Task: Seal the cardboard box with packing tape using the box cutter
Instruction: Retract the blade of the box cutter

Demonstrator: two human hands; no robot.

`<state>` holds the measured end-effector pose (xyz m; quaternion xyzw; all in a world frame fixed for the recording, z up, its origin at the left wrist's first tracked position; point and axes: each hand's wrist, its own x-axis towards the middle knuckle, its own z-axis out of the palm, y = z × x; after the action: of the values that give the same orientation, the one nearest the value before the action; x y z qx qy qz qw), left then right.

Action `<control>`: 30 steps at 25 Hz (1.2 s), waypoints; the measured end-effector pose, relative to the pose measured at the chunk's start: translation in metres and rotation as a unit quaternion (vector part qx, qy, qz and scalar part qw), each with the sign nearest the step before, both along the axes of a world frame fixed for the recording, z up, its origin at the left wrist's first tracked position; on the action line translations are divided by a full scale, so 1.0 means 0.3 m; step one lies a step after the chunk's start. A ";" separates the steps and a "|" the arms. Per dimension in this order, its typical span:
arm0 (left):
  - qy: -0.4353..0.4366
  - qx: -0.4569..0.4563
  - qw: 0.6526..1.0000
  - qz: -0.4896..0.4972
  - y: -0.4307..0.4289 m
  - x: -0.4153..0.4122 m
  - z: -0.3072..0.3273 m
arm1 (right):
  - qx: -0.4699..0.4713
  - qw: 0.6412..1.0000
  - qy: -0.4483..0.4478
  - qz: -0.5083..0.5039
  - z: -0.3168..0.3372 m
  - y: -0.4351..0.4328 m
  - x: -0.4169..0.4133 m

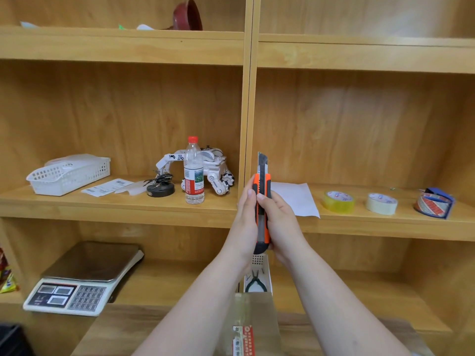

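Note:
An orange and black box cutter (261, 186) stands upright in front of the shelf divider, its grey blade pushed out at the top. My left hand (245, 219) and my right hand (280, 217) both clasp its handle from either side, the right thumb on the slider. At the bottom edge lies the cardboard box (253, 325), with a strip of clear tape and a red label on its top. Three tape rolls sit on the right shelf: a yellowish roll (338, 201), a whitish roll (381, 203) and a red-and-blue printed roll (434, 205).
The middle left shelf holds a white basket (69, 174), paper slips, a water bottle (194, 172) and a white toy robot (213, 167). A sheet of paper (298, 199) lies behind my hands. Below are a digital scale (82, 278) and a small bin with green pliers (255, 283).

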<state>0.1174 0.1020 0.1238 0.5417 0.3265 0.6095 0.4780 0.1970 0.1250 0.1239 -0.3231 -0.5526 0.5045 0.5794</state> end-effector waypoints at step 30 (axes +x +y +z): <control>-0.023 -0.097 0.995 0.005 -0.034 0.021 -0.066 | 0.026 0.979 -0.090 0.179 -0.145 0.000 0.124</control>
<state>0.1236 0.0917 0.1042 0.4770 0.3752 0.5897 0.5329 0.2343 0.1249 0.0803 -0.2474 -0.6646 0.5542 0.4358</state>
